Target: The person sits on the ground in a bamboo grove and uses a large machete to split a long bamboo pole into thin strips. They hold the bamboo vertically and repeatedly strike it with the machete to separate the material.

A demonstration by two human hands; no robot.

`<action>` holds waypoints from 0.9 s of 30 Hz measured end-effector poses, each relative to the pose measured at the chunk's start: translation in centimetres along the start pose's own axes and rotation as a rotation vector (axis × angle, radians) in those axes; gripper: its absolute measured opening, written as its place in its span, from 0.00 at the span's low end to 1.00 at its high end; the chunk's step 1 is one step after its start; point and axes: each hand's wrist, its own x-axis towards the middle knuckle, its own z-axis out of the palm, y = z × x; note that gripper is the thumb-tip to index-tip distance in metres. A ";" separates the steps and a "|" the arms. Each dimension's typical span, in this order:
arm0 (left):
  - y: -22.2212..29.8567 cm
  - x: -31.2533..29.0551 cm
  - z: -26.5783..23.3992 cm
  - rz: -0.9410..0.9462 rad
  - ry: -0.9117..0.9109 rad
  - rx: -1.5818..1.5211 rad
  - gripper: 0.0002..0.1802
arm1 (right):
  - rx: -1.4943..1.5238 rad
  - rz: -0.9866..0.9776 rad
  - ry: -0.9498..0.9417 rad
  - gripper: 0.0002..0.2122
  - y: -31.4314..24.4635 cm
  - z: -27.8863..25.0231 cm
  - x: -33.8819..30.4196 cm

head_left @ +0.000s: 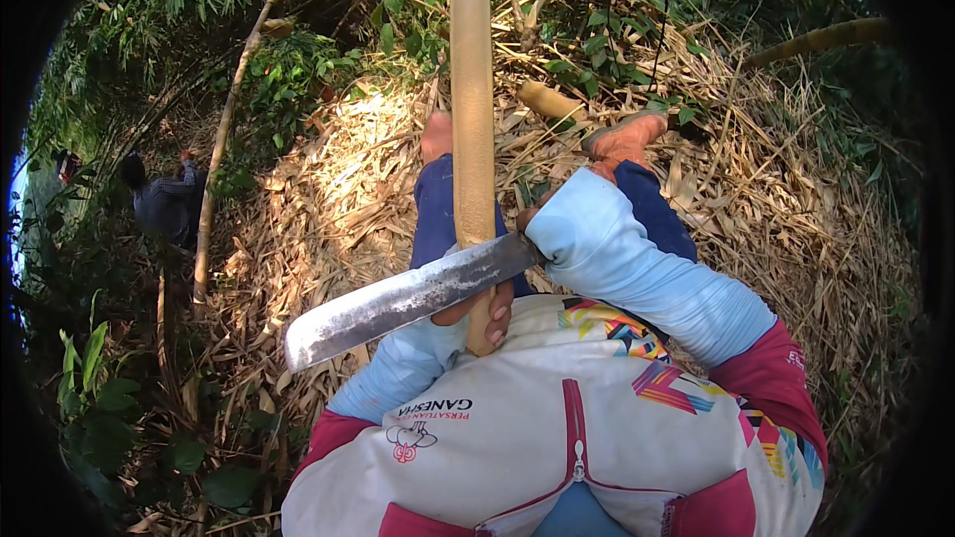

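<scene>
A long, straight tan pole [474,119] runs from the top of the view down to my lap, its near end narrower than the rest. My left hand [497,316] is closed round that narrow end, close to my shirt. Above it, a machete [398,300] lies slantwise across the pole, its broad, worn grey blade pointing to the left. My right hand [527,220] is closed at the machete's handle end, mostly hidden by the light-blue sleeve. Whether the blade touches the pole I cannot tell.
My legs stretch forward over dry leaves [343,174], with orange-brown boots [627,137] at the far end. A short cut log [550,102] lies beyond them. A thin upright stem [224,144] stands at left, and another person [169,199] is behind it.
</scene>
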 end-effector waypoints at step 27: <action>-0.8 -0.6 1.9 -0.047 0.175 0.149 0.23 | -0.142 0.125 0.101 0.03 3.2 -3.5 0.6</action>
